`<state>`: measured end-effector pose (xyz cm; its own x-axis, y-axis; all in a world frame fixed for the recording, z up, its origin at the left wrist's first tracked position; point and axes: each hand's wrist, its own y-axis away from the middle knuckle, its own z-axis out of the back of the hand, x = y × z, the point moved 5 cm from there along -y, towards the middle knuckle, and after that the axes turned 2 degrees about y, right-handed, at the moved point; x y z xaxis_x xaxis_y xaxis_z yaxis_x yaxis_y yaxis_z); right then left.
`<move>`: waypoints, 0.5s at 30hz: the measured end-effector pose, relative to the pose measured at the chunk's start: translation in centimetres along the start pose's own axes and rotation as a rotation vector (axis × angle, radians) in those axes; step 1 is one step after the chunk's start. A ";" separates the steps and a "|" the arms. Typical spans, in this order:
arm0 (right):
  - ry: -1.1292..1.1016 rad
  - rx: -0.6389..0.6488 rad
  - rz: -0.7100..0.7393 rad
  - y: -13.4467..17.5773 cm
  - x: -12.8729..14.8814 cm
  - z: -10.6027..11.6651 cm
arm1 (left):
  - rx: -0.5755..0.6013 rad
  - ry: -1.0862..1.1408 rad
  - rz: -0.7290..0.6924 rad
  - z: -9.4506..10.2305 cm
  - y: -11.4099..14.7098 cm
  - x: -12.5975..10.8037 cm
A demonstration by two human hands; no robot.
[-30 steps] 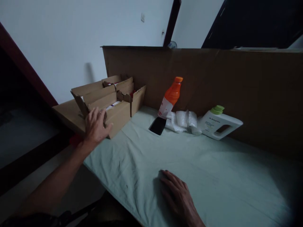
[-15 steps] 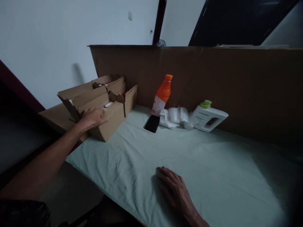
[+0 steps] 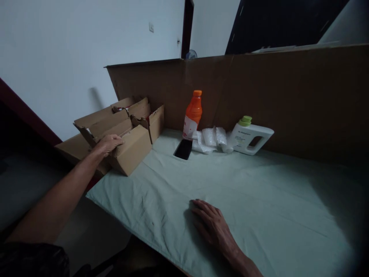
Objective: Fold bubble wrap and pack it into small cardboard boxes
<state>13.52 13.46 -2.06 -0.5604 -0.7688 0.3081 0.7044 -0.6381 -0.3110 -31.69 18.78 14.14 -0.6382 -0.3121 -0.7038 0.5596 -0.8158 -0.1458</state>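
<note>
Brown cardboard box (image 3: 134,148), open-topped, ragged-edged dividers, stands left of the orange bottle (image 3: 193,111); contents mostly hidden, red bits showing. Left hand (image 3: 108,144) is at its near end, fingertips partly obscured; cannot tell whether it grips. Right hand (image 3: 211,221), well apart, lies loosely spread on wrinkled green cloth (image 3: 259,192) before the bottle. Crinkled bubble wrap (image 3: 210,139) and opaque white jug (image 3: 242,142) sit right of it.

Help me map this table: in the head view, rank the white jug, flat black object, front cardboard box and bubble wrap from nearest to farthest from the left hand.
1. Front cardboard box: right at the left hand.
2. Flat black object: right of the box.
3. Bubble wrap: just right of the black object.
4. White jug: rightmost of the four.
</note>
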 end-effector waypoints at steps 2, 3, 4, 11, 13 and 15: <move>-0.006 -0.003 0.005 0.0 0.0 0.0 | -0.011 -0.037 -0.045 0.1 0.5 -0.9; -0.010 -0.008 0.008 0.1 -0.1 0.0 | -0.016 -0.056 -0.072 0.1 0.9 -1.5; -0.014 -0.015 0.009 0.1 -0.1 0.0 | -0.022 -0.074 -0.100 0.2 1.3 -2.0; -0.061 -0.072 0.016 0.3 -0.3 0.1 | -0.063 -0.342 -0.550 0.1 5.8 -5.7; -0.091 -0.096 0.004 0.4 -0.6 0.8 | -0.051 -0.360 -0.708 -0.1 7.9 -6.1; -0.141 -0.141 -0.040 0.6 -1.2 2.0 | -0.036 -0.325 -0.837 -0.4 10.6 -6.5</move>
<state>15.46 14.11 -0.80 -0.5133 -0.7354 0.4424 0.6090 -0.6753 -0.4160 -21.41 12.36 16.94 -0.9596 0.2513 -0.1263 -0.1435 -0.8238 -0.5484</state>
